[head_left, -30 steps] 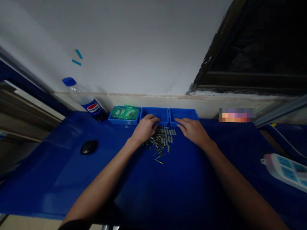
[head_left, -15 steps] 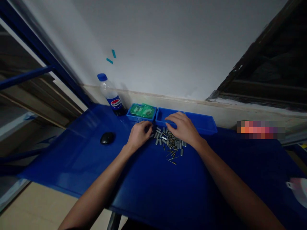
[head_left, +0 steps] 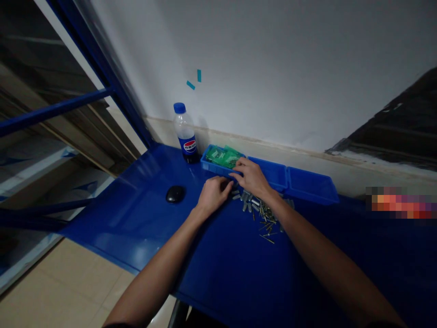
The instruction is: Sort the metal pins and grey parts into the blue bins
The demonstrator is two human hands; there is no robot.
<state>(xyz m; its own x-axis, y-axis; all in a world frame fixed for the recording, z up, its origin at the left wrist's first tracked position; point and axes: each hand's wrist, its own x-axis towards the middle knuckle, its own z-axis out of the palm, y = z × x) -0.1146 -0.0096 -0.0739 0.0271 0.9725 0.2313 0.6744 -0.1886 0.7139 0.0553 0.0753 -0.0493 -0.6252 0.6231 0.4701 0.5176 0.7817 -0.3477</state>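
A pile of small metal pins and grey sleeves (head_left: 261, 210) lies on the blue table (head_left: 239, 273) in front of three blue bins. My left hand (head_left: 213, 195) rests on the table at the pile's left end, fingers curled together; what they hold is hidden. My right hand (head_left: 251, 176) reaches to the front rim of the left bin (head_left: 214, 167), which holds green circuit boards (head_left: 223, 156). Its fingers are bent toward that rim, and I cannot see anything in them. The middle bin (head_left: 275, 173) and right bin (head_left: 312, 189) stand beside it.
A Pepsi bottle (head_left: 184, 134) stands left of the bins near the wall. A black mouse (head_left: 175, 194) lies on the table to the left. A blue metal frame (head_left: 68, 107) runs along the left. Tiled floor shows below the table's left edge.
My right hand has moved left, from the right bin across the middle one to the bin with green boards. My left hand has stayed at the pile's left end. The view has swung leftward.
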